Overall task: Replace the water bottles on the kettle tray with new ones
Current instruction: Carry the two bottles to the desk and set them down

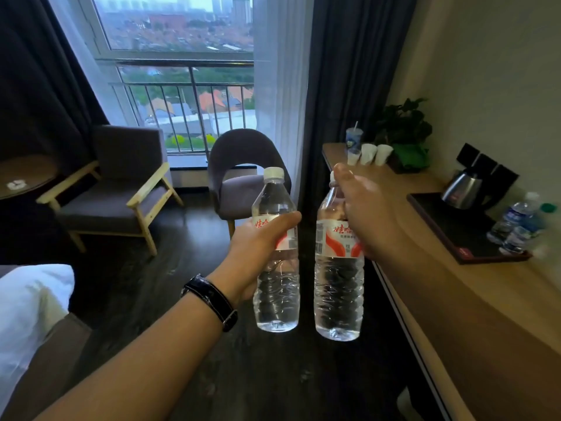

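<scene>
We hold two full water bottles up in the air, side by side but not touching: our left hand (258,238) is wrapped tight around the label of the left bottle (275,253), and our right hand (367,208) grips the neck and shoulder of the right bottle (338,268). Both stand upright with white caps on. Over on the wooden counter (501,287) to our right sits the dark kettle tray (449,226), with the shiny kettle (463,188) at its back and the old blue-label bottles (516,223) at its near right corner.
</scene>
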{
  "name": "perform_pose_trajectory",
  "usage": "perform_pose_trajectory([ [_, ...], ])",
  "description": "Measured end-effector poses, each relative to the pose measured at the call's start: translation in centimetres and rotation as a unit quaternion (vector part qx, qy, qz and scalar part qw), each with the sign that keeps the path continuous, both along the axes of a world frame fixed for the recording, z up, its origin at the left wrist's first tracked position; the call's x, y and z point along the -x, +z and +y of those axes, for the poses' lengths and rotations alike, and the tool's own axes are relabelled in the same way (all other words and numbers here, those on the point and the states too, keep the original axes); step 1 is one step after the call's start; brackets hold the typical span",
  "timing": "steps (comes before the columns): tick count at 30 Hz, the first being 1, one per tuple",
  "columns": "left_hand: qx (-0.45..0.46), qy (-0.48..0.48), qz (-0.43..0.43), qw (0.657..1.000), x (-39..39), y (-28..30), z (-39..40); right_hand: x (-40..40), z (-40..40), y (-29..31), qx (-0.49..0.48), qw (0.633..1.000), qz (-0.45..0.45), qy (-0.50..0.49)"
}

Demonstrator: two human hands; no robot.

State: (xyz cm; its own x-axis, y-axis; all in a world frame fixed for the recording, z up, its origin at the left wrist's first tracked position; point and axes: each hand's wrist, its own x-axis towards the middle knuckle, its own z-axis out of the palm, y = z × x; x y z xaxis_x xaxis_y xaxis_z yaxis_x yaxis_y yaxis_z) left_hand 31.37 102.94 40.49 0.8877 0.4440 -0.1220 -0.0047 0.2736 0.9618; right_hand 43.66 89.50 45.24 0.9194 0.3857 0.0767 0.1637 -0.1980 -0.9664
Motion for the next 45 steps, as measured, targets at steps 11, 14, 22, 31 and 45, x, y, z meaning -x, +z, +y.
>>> perform_pose_trajectory([
  [11,-0.029,-0.042,0.025,0.998,-11.8,0.2,8.1,-9.5,7.0,0.0,-0.011,0.999,0.008,-0.041],
  [14,-0.041,-0.053,0.032,0.997,-16.0,0.2,9.6,-13.3,8.3,0.0,-0.016,0.998,-0.014,-0.056],
  [22,-0.062,-0.081,0.017,0.995,-27.7,0.4,12.2,-24.5,10.8,-0.3,-0.008,0.995,-0.051,-0.083],
  [31,-0.091,-0.183,0.039,0.978,-41.2,-1.5,14.0,-34.3,11.7,-4.0,-0.027,0.984,-0.010,-0.173],
  [45,-0.154,-0.455,0.034,0.877,-60.5,-3.8,7.8,-43.4,3.9,-6.1,0.000,0.881,0.000,-0.473],
])
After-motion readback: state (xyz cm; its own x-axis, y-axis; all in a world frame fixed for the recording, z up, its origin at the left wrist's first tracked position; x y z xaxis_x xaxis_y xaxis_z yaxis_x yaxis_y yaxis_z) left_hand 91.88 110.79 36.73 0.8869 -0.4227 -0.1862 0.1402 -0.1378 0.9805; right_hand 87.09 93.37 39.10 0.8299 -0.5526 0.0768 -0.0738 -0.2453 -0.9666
